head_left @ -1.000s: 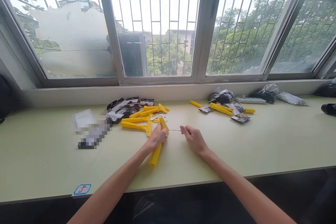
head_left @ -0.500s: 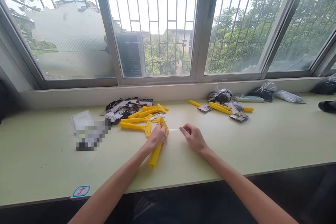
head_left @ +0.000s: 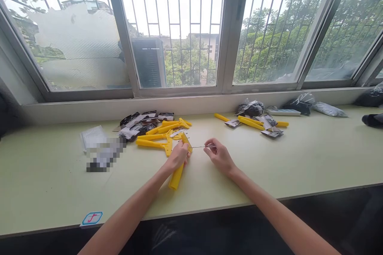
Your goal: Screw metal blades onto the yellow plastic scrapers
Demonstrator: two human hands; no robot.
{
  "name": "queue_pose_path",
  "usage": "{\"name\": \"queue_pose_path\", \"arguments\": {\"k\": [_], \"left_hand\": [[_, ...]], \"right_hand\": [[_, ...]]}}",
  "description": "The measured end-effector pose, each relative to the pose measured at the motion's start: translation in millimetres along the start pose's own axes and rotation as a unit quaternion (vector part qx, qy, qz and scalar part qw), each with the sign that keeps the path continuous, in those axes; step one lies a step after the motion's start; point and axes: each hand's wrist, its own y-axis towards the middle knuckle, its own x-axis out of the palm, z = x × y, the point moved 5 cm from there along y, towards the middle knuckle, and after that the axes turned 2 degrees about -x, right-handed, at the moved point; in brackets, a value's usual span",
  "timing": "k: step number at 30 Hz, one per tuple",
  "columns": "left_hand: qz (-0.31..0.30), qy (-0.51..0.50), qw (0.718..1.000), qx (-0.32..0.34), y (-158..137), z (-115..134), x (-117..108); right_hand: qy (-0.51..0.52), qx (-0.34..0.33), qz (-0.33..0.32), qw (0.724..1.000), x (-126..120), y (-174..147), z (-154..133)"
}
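My left hand [head_left: 180, 156] is wrapped round a yellow plastic scraper [head_left: 177, 176], its handle slanting down toward the table's near edge and its head pointing up. Between the fingertips of my right hand [head_left: 220, 154] is a thin screwdriver [head_left: 198, 147], held level. The metal shaft reaches left to the scraper's head; my left fingers partly hide the contact spot. Just behind my left hand lie several more yellow scrapers [head_left: 152, 144], with a few tiny dark bits, perhaps screws, beside them.
Black-and-white packets [head_left: 140, 123] are heaped at the back left, near a clear plastic bag [head_left: 93, 138]. More yellow handles [head_left: 251, 122] and packets lie back right, before dark plastic bags [head_left: 250, 107]. A marked label [head_left: 92, 218] is on the front edge; windows rise behind.
The fingers of my right hand have shifted and opened slightly around the screwdriver, showing more of its shaft. My left hand and the scraper stay nearly in place.
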Motion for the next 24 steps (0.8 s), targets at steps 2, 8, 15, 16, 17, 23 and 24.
{"name": "queue_pose_path", "arguments": {"k": [2, 8, 15, 16, 17, 23, 24], "left_hand": [[0.001, 0.002, 1.000, 0.002, 0, 1, 0], [0.004, 0.011, 1.000, -0.005, 0, 0, 0], [0.010, 0.023, 1.000, -0.013, -3, 4, -1], [0.011, 0.025, 1.000, -0.015, -4, 4, -2], [0.012, 0.027, 0.999, -0.017, -4, 4, -2], [0.010, 0.021, 1.000, -0.012, -1, 1, -1], [0.010, 0.020, 1.000, -0.011, 0, 0, -1]], "right_hand": [[-0.019, 0.022, -0.002, 1.000, 0, 0, 3], [-0.038, 0.014, -0.018, 0.999, 2, -1, 7], [-0.072, 0.022, 0.003, 0.997, -1, 0, 2], [-0.097, 0.036, -0.002, 0.995, -1, -1, 5], [-0.117, 0.045, -0.008, 0.992, -1, -1, 7], [-0.049, -0.025, -0.006, 0.998, 1, 0, 2], [-0.045, -0.026, -0.001, 0.999, 0, 0, 1]]}}
